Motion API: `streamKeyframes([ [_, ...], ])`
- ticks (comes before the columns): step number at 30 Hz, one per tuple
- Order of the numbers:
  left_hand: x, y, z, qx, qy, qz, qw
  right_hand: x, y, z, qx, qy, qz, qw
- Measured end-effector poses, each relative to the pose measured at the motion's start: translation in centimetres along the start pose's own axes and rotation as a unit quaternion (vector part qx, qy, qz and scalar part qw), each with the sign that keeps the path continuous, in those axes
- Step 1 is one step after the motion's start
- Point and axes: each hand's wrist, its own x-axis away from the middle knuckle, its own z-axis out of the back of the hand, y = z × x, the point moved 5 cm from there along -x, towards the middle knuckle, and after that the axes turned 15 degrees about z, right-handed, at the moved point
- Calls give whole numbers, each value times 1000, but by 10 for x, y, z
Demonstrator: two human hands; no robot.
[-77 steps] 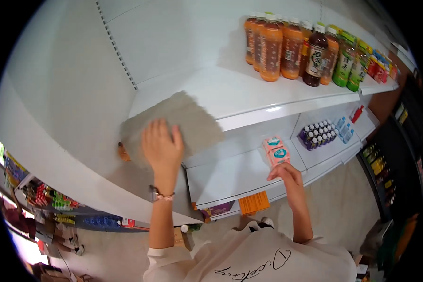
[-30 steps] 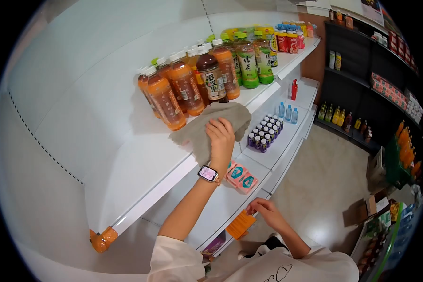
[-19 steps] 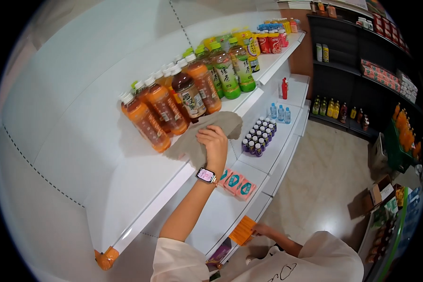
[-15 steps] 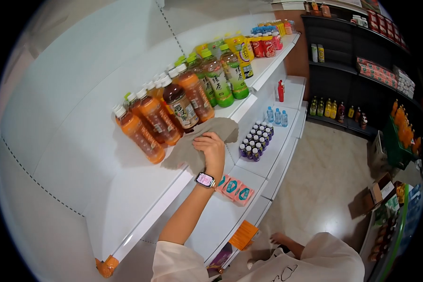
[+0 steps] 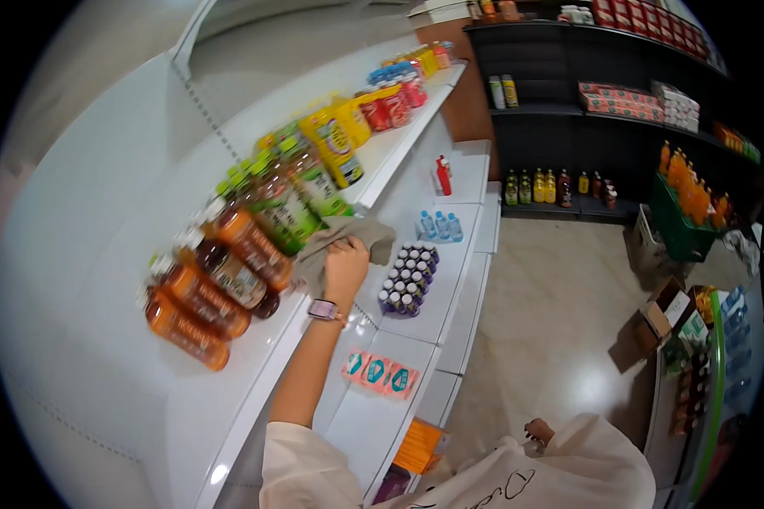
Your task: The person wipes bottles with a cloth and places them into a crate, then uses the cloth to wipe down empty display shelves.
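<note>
My left hand (image 5: 346, 265), with a watch (image 5: 323, 310) on its wrist, is closed on a grey-brown cloth (image 5: 373, 236). The cloth lies bunched at the front of the upper white shelf (image 5: 229, 399), against the green-labelled bottles (image 5: 282, 212). To its left are orange drink bottles (image 5: 188, 332) and a dark brown drink bottle (image 5: 233, 276) with a beige label; the bottles look tilted in this view. My right hand (image 5: 539, 430) hangs low beside my body, over the floor, its fingers loosely apart and nothing visible in them.
Yellow pouches (image 5: 331, 146) and red packs (image 5: 388, 109) stand farther along the shelf. Below are small dark bottles (image 5: 409, 280), blue-capped water bottles (image 5: 442, 226), a red bottle (image 5: 443, 176) and pink boxes (image 5: 380, 374). Across the floor, a green crate (image 5: 675, 233) and cardboard box (image 5: 658, 314).
My left hand has slid the cloth along the shelf's front, from the brown bottle to the green-labelled ones. The view has turned to the right.
</note>
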Motion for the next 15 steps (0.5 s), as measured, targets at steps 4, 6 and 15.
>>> streamKeyframes([
  [4,-92,26,44,178,-39,24,983,-26,16,17,132,-39,181,974],
  [6,-129,46,43,183,-25,56,981,-21,5,32,-29,5,28,999],
  [15,-199,81,-86,-8,38,20,999,-3,78,117,-219,152,-161,950],
])
